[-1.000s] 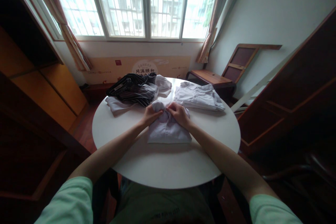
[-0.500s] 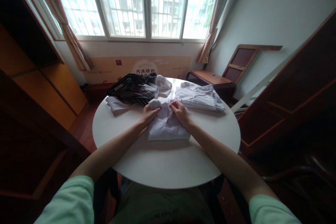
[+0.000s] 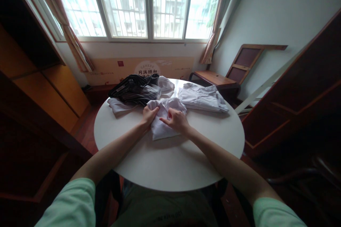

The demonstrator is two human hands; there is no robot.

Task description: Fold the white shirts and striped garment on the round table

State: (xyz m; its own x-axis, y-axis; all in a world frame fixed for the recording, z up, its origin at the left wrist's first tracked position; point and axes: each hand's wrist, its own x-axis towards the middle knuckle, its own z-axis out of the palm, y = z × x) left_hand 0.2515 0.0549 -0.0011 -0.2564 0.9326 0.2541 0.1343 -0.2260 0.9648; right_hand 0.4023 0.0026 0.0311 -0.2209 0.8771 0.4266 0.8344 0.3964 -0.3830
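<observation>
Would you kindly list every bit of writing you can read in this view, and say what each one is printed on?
"月满颐和" on the round white emblem of the tan panel under the window.
Smaller lines above and below it: too blurred to read.
Red mark and small print along the panel: unreadable.
Dark print on the person's shirt front: unreadable.

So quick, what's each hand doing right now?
Left hand: closed on the white shirt.
Right hand: resting on the same shirt; grip cannot be told.

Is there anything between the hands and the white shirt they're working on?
No. The left hand and right hand both rest directly on the white shirt. The striped garment and folded white shirt lie beyond it.
</observation>
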